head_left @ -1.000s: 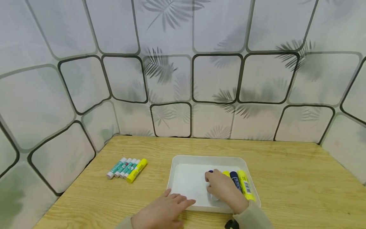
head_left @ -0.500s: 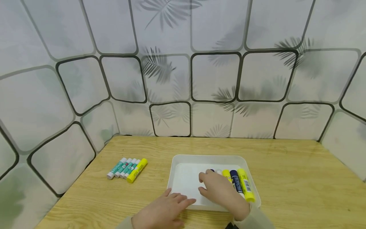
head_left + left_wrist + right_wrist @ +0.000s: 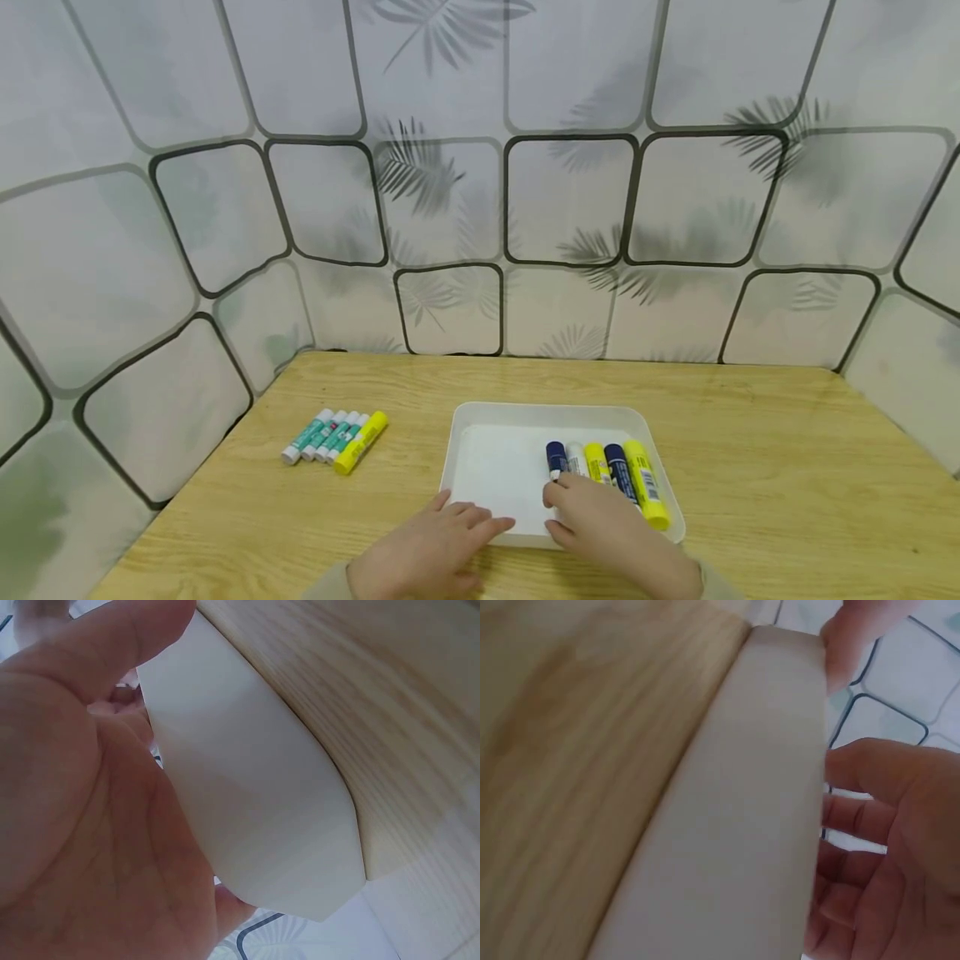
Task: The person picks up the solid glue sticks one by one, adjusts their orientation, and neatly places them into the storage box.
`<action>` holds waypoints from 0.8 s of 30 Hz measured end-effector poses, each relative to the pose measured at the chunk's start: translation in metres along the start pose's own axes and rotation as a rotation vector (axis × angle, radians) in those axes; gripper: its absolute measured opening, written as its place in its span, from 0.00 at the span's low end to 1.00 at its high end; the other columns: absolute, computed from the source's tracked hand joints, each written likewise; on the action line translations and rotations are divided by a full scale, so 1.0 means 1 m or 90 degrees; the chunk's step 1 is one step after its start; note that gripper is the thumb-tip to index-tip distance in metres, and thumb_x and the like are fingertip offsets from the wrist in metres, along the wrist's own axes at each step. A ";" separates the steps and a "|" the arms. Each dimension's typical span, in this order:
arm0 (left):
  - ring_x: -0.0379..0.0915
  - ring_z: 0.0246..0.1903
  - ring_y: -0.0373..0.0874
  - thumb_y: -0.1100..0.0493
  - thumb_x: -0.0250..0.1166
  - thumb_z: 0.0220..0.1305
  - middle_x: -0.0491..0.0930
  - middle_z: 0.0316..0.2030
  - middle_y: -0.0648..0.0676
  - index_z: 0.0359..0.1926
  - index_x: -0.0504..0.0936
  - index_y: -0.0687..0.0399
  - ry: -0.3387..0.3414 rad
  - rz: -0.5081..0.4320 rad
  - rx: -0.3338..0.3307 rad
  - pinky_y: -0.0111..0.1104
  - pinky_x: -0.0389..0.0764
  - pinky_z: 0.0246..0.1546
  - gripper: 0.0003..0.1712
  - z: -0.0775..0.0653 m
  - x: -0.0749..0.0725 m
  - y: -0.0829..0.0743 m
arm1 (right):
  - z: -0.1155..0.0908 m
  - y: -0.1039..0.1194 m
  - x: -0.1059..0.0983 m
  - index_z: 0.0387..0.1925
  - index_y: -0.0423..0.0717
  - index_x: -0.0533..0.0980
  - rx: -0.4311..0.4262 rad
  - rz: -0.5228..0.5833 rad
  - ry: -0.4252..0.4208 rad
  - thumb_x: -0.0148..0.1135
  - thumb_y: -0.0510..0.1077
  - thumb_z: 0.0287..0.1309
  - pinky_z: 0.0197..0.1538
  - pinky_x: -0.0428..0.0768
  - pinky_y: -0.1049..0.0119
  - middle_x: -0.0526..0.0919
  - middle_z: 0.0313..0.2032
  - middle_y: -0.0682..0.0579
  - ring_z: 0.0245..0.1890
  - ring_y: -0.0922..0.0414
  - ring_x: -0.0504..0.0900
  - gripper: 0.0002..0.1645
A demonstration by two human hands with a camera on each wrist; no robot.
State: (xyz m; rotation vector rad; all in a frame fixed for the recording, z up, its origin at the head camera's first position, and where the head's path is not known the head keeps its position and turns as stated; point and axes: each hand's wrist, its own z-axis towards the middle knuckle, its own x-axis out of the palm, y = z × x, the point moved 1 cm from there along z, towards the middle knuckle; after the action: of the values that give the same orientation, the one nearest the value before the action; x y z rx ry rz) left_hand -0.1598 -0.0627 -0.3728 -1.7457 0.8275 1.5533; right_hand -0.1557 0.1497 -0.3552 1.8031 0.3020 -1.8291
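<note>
A white tray [image 3: 487, 467] holds a row of glue sticks along its right side. From the left come a short dark blue glue stick [image 3: 556, 458], a white one [image 3: 576, 458], a yellow one [image 3: 597, 465], another dark blue one [image 3: 621, 475] and a larger yellow glue stick [image 3: 645, 487]. My right hand [image 3: 600, 521] reaches over the tray's front wall, fingers loosely bent at the lower ends of the left sticks, which it hides. My left hand [image 3: 435, 550] rests at the tray's front left corner, fingers spread over the rim. Both wrist views show the tray's outer wall [image 3: 247, 772].
Several teal-and-white glue sticks [image 3: 318, 437] lie side by side at the left of the wooden table [image 3: 787, 483], with a yellow glue stick [image 3: 362, 443] beside them. A patterned curtain [image 3: 450, 200] stands behind the table.
My right hand first drew left off the glue sticks, then came back right and nearer to me, over their lower ends. More of their tops now shows. The left hand stays in place.
</note>
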 end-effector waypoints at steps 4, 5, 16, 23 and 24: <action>0.63 0.52 0.38 0.46 0.62 0.52 0.68 0.53 0.43 0.62 0.61 0.38 0.018 -0.016 -0.016 0.49 0.60 0.53 0.35 0.000 -0.001 0.000 | -0.011 -0.013 0.003 0.31 0.48 0.76 -0.029 0.004 0.015 0.58 0.47 0.54 0.29 0.73 0.70 0.72 0.27 0.61 0.25 0.67 0.69 0.06; 0.63 0.52 0.38 0.46 0.62 0.52 0.68 0.53 0.43 0.61 0.61 0.38 0.017 -0.016 -0.015 0.49 0.61 0.53 0.35 0.000 -0.001 0.000 | -0.013 -0.016 0.003 0.31 0.49 0.76 -0.037 0.003 0.020 0.58 0.47 0.54 0.29 0.73 0.69 0.72 0.27 0.62 0.26 0.67 0.69 0.07; 0.62 0.53 0.39 0.46 0.62 0.53 0.67 0.54 0.42 0.62 0.59 0.36 0.029 -0.036 -0.032 0.49 0.59 0.54 0.35 0.002 -0.002 -0.001 | -0.020 -0.028 -0.001 0.31 0.49 0.76 -0.103 -0.015 0.018 0.61 0.45 0.51 0.31 0.74 0.69 0.72 0.28 0.63 0.26 0.68 0.69 0.05; 0.61 0.54 0.40 0.46 0.62 0.53 0.67 0.54 0.41 0.62 0.58 0.33 0.077 -0.061 -0.049 0.49 0.58 0.55 0.35 0.006 -0.001 0.003 | -0.029 -0.041 0.004 0.29 0.52 0.75 -0.082 0.028 0.059 0.57 0.46 0.55 0.28 0.71 0.71 0.68 0.25 0.67 0.23 0.68 0.64 0.03; 0.61 0.54 0.40 0.46 0.62 0.53 0.67 0.53 0.41 0.62 0.59 0.33 0.080 -0.063 -0.052 0.49 0.58 0.55 0.35 0.006 0.000 0.003 | -0.032 -0.043 0.005 0.29 0.53 0.75 -0.074 0.037 0.072 0.57 0.47 0.55 0.28 0.71 0.71 0.67 0.25 0.68 0.23 0.68 0.64 0.04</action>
State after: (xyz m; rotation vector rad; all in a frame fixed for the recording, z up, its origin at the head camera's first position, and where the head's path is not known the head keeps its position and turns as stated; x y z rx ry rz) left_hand -0.1659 -0.0600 -0.3731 -1.9292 0.7348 1.4425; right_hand -0.1513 0.2009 -0.3718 1.8186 0.3869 -1.6396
